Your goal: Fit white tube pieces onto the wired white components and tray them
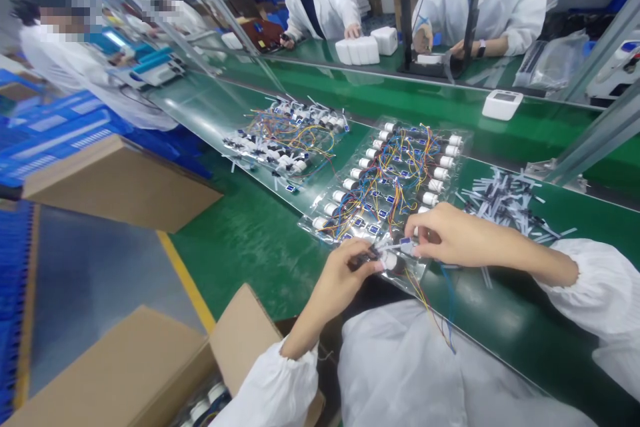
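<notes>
Near the front edge of the green bench, my left hand (345, 273) is closed on a white cylindrical part (391, 260) with a dark end. Thin coloured wires (430, 307) hang from it past the bench edge. My right hand (445, 233) pinches a small blue circuit board (405, 241) just beside the cylinder, and a pale strip runs between the two hands. Beyond them lies a clear plastic tray (315, 223) with similar white cylinders in two rows, tangled wires and blue boards between. Right of my right hand is a pile of pale strips with dark ends (505, 203).
A second batch of wired parts (293, 133) lies farther left on the bench (200, 103). A white box-shaped device (502, 105) sits at the back right. Open cardboard boxes (125, 373) stand at lower left. Co-workers in white coats (325, 0) work across the bench.
</notes>
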Demonstrator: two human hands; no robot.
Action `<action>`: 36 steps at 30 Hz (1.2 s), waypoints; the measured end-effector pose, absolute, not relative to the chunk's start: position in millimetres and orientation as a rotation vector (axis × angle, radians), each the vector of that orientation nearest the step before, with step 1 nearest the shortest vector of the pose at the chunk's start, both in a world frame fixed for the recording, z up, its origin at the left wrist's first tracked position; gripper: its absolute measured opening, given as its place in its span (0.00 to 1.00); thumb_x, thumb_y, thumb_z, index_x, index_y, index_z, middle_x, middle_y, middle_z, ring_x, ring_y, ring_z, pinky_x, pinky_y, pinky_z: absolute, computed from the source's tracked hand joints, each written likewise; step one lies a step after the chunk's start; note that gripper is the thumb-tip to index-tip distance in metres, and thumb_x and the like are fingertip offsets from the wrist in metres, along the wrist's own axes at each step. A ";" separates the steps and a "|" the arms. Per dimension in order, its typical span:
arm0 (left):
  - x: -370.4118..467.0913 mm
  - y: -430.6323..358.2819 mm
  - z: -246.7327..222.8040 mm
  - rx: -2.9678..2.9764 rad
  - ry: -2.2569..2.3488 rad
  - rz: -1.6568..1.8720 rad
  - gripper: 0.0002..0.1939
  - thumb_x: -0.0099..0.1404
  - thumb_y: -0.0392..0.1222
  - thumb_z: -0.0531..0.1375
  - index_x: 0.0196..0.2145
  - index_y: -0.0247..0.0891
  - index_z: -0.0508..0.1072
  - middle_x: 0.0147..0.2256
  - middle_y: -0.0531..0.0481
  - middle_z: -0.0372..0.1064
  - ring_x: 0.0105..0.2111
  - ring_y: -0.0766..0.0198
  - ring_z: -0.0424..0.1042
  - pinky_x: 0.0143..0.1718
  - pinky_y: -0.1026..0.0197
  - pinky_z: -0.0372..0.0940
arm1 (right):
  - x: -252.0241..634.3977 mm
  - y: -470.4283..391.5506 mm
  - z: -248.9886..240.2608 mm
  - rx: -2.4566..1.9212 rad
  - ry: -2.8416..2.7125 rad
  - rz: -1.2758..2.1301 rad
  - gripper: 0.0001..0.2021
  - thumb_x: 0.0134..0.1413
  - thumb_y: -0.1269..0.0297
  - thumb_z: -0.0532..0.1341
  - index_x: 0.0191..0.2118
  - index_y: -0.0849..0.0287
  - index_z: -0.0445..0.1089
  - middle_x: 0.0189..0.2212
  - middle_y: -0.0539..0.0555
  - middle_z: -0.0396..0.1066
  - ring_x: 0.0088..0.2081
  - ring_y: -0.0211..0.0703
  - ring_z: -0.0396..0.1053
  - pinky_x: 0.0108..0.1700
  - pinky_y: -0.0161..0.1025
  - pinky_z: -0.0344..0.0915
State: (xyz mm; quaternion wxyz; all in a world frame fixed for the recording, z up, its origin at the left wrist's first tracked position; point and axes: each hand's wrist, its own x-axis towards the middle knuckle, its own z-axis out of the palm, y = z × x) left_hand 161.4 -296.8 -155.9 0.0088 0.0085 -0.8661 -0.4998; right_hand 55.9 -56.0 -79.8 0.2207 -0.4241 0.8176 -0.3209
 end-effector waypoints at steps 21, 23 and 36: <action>177.6 -278.8 -131.3 0.496 -1.924 -2.995 0.27 0.63 0.63 0.70 0.40 0.34 0.75 0.31 0.45 0.75 0.30 0.64 0.71 0.33 0.63 0.66 | 47.9 -55.3 -63.6 -0.640 1.658 -1.929 0.10 0.60 0.60 0.69 0.40 0.63 0.76 0.30 0.52 0.76 0.22 0.31 0.68 0.19 0.29 0.61; 183.3 -278.6 -128.2 0.471 -1.923 -3.007 0.24 0.61 0.57 0.73 0.43 0.34 0.76 0.36 0.45 0.76 0.31 0.66 0.70 0.33 0.65 0.65 | 45.5 -51.3 -60.2 -0.633 1.611 -1.996 0.09 0.60 0.61 0.69 0.40 0.63 0.78 0.32 0.54 0.78 0.24 0.32 0.69 0.20 0.29 0.63; 181.8 -304.5 -129.8 0.409 -2.311 -1.938 0.19 0.62 0.50 0.72 0.45 0.38 0.74 0.39 0.48 0.76 0.38 0.60 0.74 0.41 0.59 0.68 | 62.8 -44.2 -43.0 -1.083 2.094 -1.771 0.06 0.58 0.71 0.69 0.41 0.59 0.82 0.38 0.54 0.81 0.39 0.42 0.77 0.40 0.37 0.72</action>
